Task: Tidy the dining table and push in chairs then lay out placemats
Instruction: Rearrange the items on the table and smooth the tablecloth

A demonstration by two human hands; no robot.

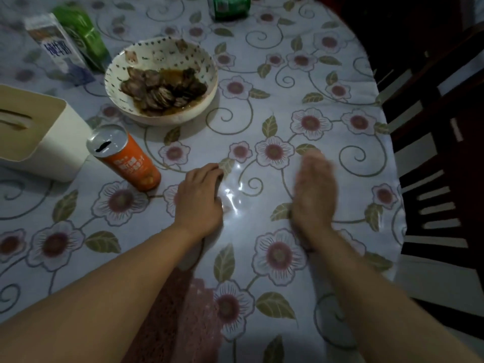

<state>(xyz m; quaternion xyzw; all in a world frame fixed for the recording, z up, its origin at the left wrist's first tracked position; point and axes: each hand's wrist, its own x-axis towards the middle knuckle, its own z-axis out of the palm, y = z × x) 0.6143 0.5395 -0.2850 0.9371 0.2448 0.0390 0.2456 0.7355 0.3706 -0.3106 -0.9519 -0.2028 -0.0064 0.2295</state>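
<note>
Two hands, left hand (200, 199) and blurred right hand (314, 191), both released, are pressed on the tabletop (301, 74); upper-left bowl (162, 79) clearance judged next.

— What colours do we see on the tablecloth (288, 74)?

— We see a pale bluish-white cloth with pink flowers, olive-green leaves and thin grey curling lines, all over the frame.

— And the bowl (183, 52) in the upper middle?

— It is white with small dark marks and little animal faces near the rim; the food inside is dark brown.

— At the left we see an orange can (128, 161) with a silver top, and a cream box (52, 142).

— Yes. In the upper left, the carton (56, 45) is white and blue, and the bottle (81, 32) behind it is green. The chair (440, 127) at the right is dark brown.
</note>
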